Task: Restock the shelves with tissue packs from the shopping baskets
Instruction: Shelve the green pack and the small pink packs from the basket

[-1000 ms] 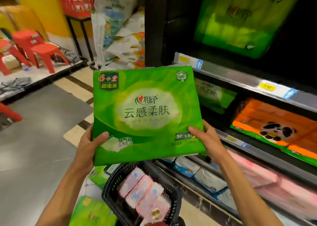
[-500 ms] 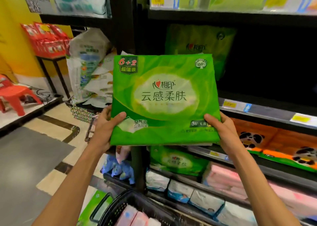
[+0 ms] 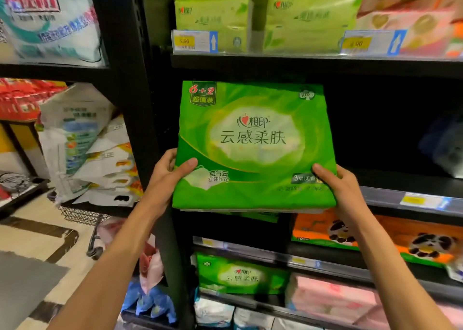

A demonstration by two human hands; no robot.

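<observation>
A: Where is the green tissue pack (image 3: 253, 141)?

B: The person holds it upright, printed face toward the camera, in front of the dark opening of the middle shelf (image 3: 390, 197) and just beside the black post (image 3: 130, 104). Its lower edge is about level with that shelf's front rim. Whether it touches the shelf cannot be told.

A: And the hands?

B: The left hand (image 3: 165, 176) grips the lower left corner, with the thumb laid on the front and the fingers curled behind. The right hand (image 3: 343, 189) grips the lower right corner, thumb on the front, its fingers hidden behind the pack.

A: What sits around it?

B: Pale green packs (image 3: 213, 13) fill the shelf above, with a yellow price tag (image 3: 184, 41) on its edge. Orange panda packs (image 3: 413, 242) lie one level below, to the right. Lower still, a second green pack (image 3: 240, 277) with the same print sits just beside pink packs (image 3: 330, 297).
</observation>
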